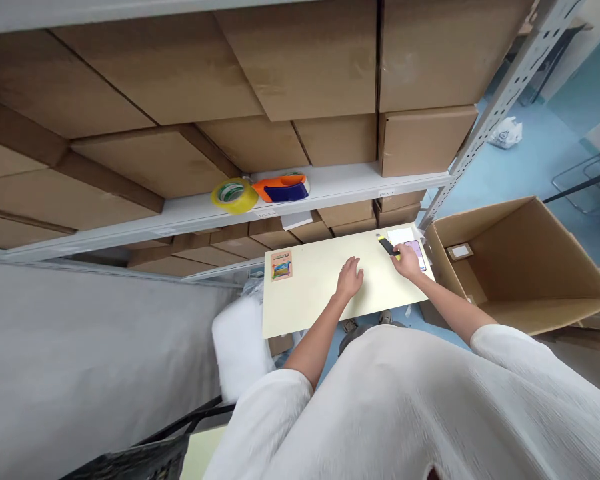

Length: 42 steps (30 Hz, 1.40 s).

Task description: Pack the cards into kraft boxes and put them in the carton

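Observation:
My right hand is closed around a black and yellow utility knife, whose front end points up and to the left over the cream tabletop. Beside that hand lies a phone with a lit pinkish screen, partly covered by my fingers. A white sheet of paper is just behind the phone. Over the middle of the table, my left hand has its fingers extended and holds nothing. A small flat packet with a colourful picture rests at the table's left end.
Behind the table stands a shelf stacked with cardboard boxes. A yellow tape roll and an orange tape dispenser lie on its edge. A large open carton is at right; white foam wrap at left.

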Each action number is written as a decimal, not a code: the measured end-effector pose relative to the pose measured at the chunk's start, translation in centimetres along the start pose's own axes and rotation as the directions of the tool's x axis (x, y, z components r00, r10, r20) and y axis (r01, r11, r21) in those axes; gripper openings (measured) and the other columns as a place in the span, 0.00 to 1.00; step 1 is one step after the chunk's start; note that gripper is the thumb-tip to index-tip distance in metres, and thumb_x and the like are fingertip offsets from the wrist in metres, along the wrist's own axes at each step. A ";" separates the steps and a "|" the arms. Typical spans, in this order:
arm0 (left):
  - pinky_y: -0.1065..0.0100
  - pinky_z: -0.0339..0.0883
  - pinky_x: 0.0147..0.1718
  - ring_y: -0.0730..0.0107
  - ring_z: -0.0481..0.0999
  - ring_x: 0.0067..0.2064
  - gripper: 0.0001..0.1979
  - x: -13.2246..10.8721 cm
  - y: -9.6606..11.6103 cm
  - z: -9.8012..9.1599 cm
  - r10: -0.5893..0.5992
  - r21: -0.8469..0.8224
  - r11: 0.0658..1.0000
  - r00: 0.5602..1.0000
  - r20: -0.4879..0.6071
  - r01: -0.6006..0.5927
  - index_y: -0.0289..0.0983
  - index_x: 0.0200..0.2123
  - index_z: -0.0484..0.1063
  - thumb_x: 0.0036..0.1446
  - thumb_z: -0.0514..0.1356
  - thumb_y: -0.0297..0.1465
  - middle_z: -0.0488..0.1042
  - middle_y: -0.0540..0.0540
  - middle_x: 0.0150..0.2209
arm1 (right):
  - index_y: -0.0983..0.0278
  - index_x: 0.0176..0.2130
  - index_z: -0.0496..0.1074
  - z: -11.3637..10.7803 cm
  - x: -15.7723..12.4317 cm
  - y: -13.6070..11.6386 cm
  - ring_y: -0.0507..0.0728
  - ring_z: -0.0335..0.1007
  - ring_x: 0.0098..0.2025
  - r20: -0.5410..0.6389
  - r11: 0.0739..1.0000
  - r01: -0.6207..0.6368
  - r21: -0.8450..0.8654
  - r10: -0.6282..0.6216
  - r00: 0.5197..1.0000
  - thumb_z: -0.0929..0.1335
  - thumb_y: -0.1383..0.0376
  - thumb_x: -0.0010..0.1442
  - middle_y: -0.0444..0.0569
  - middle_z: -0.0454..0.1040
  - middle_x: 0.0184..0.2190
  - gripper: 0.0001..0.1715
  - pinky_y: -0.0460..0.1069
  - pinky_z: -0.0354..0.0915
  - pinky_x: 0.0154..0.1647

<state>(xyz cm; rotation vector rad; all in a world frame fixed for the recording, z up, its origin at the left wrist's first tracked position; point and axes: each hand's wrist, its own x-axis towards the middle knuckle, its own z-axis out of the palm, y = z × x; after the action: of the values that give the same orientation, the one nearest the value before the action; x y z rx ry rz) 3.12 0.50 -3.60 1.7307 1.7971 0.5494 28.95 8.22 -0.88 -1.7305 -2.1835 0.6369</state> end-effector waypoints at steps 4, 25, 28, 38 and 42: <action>0.45 0.60 0.75 0.50 0.64 0.76 0.24 -0.8 -0.2 0.8 -0.010 0.004 1.000 0.999 0.033 0.010 0.39 0.69 0.69 0.72 0.55 0.32 0.67 0.35 0.74 | 0.62 0.51 0.73 3.1 -4.0 3.3 0.68 0.71 0.54 0.125 0.989 -0.105 -0.108 0.118 0.985 0.67 0.65 0.69 0.58 0.80 0.51 0.11 0.56 0.64 0.50; 0.44 0.58 0.76 0.50 0.64 0.77 0.24 -3.1 -0.1 3.5 -0.057 0.036 0.998 0.986 0.154 0.052 0.39 0.68 0.69 0.72 0.54 0.33 0.65 0.34 0.75 | 0.63 0.54 0.71 6.6 -8.4 7.8 0.68 0.69 0.55 0.261 0.954 -0.192 -0.229 0.250 0.932 0.68 0.64 0.72 0.62 0.76 0.54 0.13 0.56 0.62 0.49; 0.44 0.59 0.76 0.50 0.64 0.77 0.24 -3.0 0.1 3.6 -0.057 0.038 0.998 0.987 0.152 0.052 0.39 0.68 0.70 0.72 0.55 0.33 0.65 0.34 0.75 | 0.64 0.54 0.71 6.6 -8.5 8.3 0.67 0.68 0.55 0.275 0.952 -0.185 -0.243 0.250 0.928 0.68 0.65 0.71 0.62 0.75 0.55 0.13 0.55 0.62 0.49; 0.44 0.60 0.75 0.51 0.64 0.77 0.24 -2.9 0.0 3.5 -0.042 0.014 0.999 0.991 0.125 0.040 0.41 0.68 0.70 0.72 0.55 0.33 0.67 0.36 0.74 | 0.64 0.55 0.72 5.9 -8.0 7.9 0.68 0.69 0.57 0.251 0.960 -0.148 -0.237 0.208 0.945 0.66 0.62 0.74 0.62 0.75 0.56 0.14 0.56 0.61 0.52; 0.44 0.60 0.75 0.51 0.64 0.76 0.24 -2.9 -0.5 2.8 -0.050 -0.009 0.999 0.995 0.087 0.051 0.41 0.68 0.71 0.72 0.56 0.34 0.67 0.36 0.74 | 0.65 0.56 0.73 4.8 -5.8 6.1 0.68 0.69 0.57 0.218 0.977 -0.065 -0.203 0.109 0.970 0.64 0.62 0.75 0.63 0.75 0.57 0.15 0.56 0.62 0.54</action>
<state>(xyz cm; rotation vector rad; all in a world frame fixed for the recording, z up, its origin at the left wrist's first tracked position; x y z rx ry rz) 4.55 -2.71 -5.60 1.6709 1.7688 0.4556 33.18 2.92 -7.76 -1.9473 -2.4057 0.6944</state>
